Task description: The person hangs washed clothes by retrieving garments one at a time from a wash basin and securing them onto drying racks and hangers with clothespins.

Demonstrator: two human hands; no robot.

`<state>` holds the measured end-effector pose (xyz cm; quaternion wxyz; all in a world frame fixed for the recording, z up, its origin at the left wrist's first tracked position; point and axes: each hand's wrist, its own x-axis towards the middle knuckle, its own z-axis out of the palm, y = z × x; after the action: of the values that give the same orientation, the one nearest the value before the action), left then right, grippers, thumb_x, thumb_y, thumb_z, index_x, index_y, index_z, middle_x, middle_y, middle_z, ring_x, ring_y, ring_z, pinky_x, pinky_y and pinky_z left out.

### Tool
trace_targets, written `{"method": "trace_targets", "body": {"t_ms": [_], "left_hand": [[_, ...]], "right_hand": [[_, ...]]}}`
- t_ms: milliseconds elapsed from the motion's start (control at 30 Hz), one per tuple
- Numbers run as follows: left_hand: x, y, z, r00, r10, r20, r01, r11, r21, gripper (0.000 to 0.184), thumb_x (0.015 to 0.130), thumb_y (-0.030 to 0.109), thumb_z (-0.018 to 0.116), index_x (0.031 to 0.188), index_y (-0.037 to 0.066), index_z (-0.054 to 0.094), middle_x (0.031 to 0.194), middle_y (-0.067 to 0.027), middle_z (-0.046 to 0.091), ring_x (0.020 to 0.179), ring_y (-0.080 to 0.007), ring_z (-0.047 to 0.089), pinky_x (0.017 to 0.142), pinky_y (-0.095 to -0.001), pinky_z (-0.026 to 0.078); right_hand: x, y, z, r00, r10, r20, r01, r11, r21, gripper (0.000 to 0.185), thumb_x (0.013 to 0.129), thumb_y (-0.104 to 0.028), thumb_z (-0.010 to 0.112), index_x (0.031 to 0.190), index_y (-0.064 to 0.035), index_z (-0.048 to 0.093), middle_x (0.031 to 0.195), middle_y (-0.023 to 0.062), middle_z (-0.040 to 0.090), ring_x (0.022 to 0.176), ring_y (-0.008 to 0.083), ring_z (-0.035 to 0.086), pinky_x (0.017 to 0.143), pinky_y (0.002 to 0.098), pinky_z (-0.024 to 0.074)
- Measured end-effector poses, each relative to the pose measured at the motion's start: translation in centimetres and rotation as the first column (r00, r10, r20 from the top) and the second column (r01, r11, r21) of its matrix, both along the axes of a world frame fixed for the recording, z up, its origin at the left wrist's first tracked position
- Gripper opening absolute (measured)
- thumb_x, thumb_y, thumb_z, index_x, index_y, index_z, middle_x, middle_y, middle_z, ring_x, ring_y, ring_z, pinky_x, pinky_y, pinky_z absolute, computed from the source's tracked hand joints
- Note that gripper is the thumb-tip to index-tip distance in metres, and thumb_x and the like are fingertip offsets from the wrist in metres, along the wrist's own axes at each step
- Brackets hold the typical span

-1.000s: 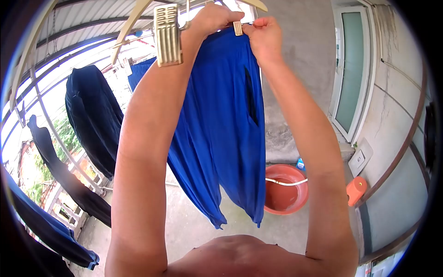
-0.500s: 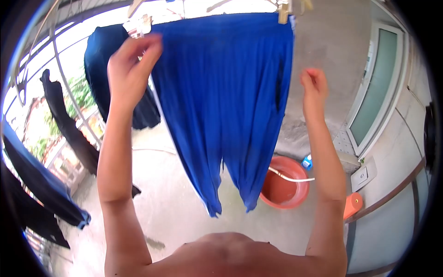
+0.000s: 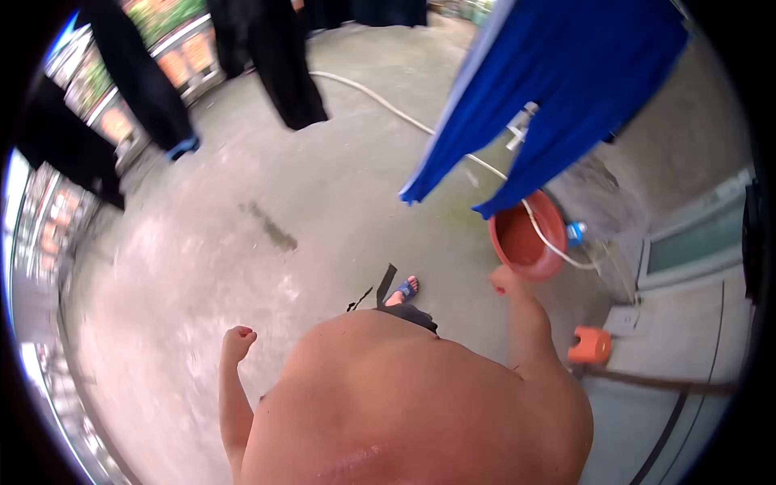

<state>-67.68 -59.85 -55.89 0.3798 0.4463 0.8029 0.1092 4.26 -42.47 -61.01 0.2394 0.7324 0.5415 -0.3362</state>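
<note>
My left hand is low at my left side, its fingers curled in and nothing visible in them. My right hand is closed in front of my right side and shows no object; in the view it overlaps the near rim of a reddish plastic basin, and I cannot tell if they touch. Blue trousers hang at the upper right, apart from both hands. Their legs dangle toward the basin, and their waistband is out of view.
Dark garments hang along the top left by a railing. A pale hose crosses the concrete floor to the basin. Beside it stands a blue-and-white bottle. An orange stool sits near the right wall.
Both hands have come down from beside the hanging blue trousers to my sides. The view has tilted down and turned left, so the trousers now appear at the upper right.
</note>
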Motion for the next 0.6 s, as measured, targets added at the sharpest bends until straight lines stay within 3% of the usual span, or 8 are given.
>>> {"method": "trace_targets", "body": {"t_ms": [33,67,100,200,300,400,467,600], "left_hand": [[-1.5,-7.8,0.5,0.992,0.124,-0.019,-0.125,0.987,-0.100,0.028,0.071,0.026,0.063,0.084,0.002,0.068,0.076,-0.0148,0.066,0.074,-0.0233,0.064,0.067,-0.0354,0.050],[-2.1,-14.3,0.5,0.972,0.236,-0.019,-0.236,0.964,-0.119,0.030,0.071,0.029,0.062,0.082,0.002,0.069,0.073,-0.0149,0.066,0.071,-0.0246,0.064,0.066,-0.0366,0.050],[-2.9,-20.3,0.5,0.962,0.252,-0.107,-0.265,0.956,-0.129,0.032,0.071,0.031,0.061,0.083,0.003,0.068,0.074,-0.0156,0.066,0.070,-0.0262,0.064,0.065,-0.0373,0.049],[-3.1,-31.6,3.4,0.792,0.599,-0.119,-0.606,0.794,-0.038,0.031,0.070,0.031,0.060,0.083,0.005,0.069,0.076,-0.0153,0.066,0.071,-0.0271,0.064,0.067,-0.0372,0.049],[-2.0,-38.9,2.8,0.390,0.918,0.073,-0.917,0.395,-0.060,0.028,0.072,0.027,0.062,0.087,0.004,0.069,0.075,-0.0128,0.067,0.069,-0.0231,0.064,0.067,-0.0334,0.050],[1.2,-45.8,-1.9,0.091,0.992,0.086,-0.990,0.080,0.117,0.026,0.072,0.025,0.062,0.084,0.003,0.068,0.069,-0.0103,0.065,0.060,-0.0186,0.061,0.058,-0.0317,0.050],[4.5,-48.3,-3.3,-0.203,0.948,0.246,-0.979,-0.200,-0.038,0.022,0.072,0.023,0.063,0.078,0.002,0.066,0.063,-0.0076,0.061,0.051,-0.0145,0.055,0.047,-0.0295,0.046],[11.5,-51.5,-7.5,-0.497,0.839,0.222,-0.858,-0.436,-0.273,0.018,0.073,0.019,0.063,0.076,0.001,0.063,0.060,-0.0051,0.056,0.048,-0.0137,0.051,0.041,-0.0290,0.041]], "right_hand": [[-5.9,-1.5,0.3,0.985,-0.168,-0.034,0.169,0.985,0.029,0.020,0.072,-0.014,0.054,0.059,-0.0010,0.059,0.055,0.0132,0.058,0.048,0.0214,0.058,0.046,0.0347,0.0473],[-8.0,-1.7,-4.6,0.958,-0.229,-0.173,0.221,0.973,-0.063,0.013,0.073,-0.011,0.055,0.066,0.0003,0.057,0.060,0.0140,0.057,0.050,0.0229,0.057,0.045,0.0358,0.0478],[-13.1,-2.2,-5.1,0.875,-0.312,-0.370,0.305,0.949,-0.079,0.011,0.075,-0.010,0.055,0.075,0.0003,0.055,0.066,0.0122,0.055,0.052,0.0227,0.056,0.045,0.0359,0.0475],[-30.2,-0.4,-5.0,0.822,-0.093,-0.562,0.028,0.992,-0.124,0.007,0.079,-0.008,0.051,0.082,-0.0020,0.052,0.069,0.0075,0.053,0.050,0.0156,0.051,0.039,0.0278,0.0432],[-47.9,0.7,-2.9,0.753,0.197,-0.628,-0.276,0.961,-0.030,0.009,0.081,-0.009,0.051,0.087,-0.0031,0.051,0.071,0.0069,0.054,0.052,0.0142,0.052,0.040,0.0261,0.0432],[-62.0,-1.3,-1.8,0.624,0.404,-0.668,-0.550,0.835,-0.009,0.011,0.082,-0.011,0.052,0.089,-0.0034,0.051,0.069,0.0063,0.054,0.050,0.0136,0.052,0.042,0.0257,0.0441],[-70.7,-3.1,-2.1,0.533,0.529,-0.660,-0.691,0.723,0.022,0.010,0.083,-0.012,0.052,0.089,-0.0048,0.052,0.070,0.0049,0.054,0.050,0.0133,0.052,0.041,0.0266,0.0450],[-82.7,-8.4,-2.5,0.404,0.614,-0.678,-0.808,0.587,0.050,0.009,0.082,-0.011,0.053,0.088,-0.0049,0.053,0.070,0.0059,0.056,0.051,0.0149,0.054,0.042,0.0273,0.0468]]}}
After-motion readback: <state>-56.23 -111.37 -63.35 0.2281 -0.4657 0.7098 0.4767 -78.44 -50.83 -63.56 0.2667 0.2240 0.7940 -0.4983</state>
